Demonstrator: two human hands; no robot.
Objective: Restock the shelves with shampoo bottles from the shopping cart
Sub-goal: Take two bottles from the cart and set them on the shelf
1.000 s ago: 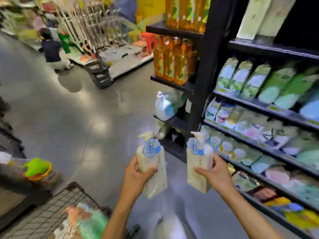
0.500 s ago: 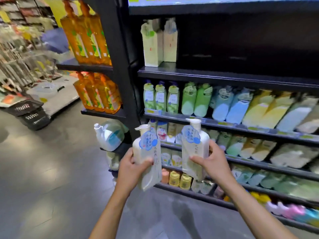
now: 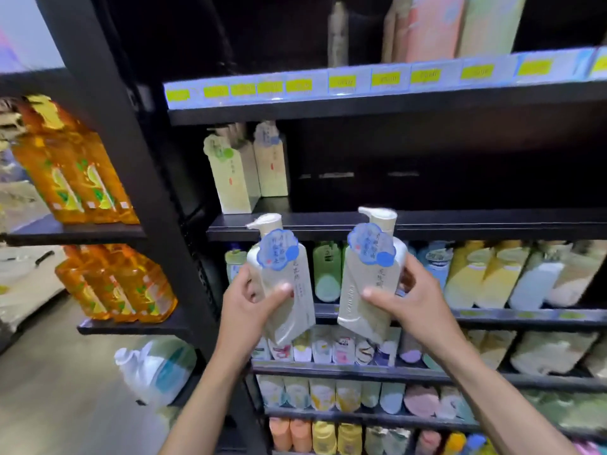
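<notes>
Holding two cream pump bottles with blue tags, one per hand, before a black shelf unit.

Left bottle: gripped by left hand, thumb across the front, fingers behind; tilted, base toward the right.
Right bottle: gripped by right hand, thumb on the front, fingers curled round the far side; tilted, base toward the left.
Position: bottles side by side, apart, raised in front of the edge of the mid shelf.
Mid shelf: black, mostly bare; two cream packs upright at its left end, close together.
Shelf above: price strip with yellow tags along the edge; tall packs, pink and pale, blurred.
Shelves below: pastel pouches and small bottles in tight rows.
Post: black, dividing the bays.
Left bay: orange bottles on two shelves; white jug lower down.
Floor: grey, glossy, lower left.
</notes>
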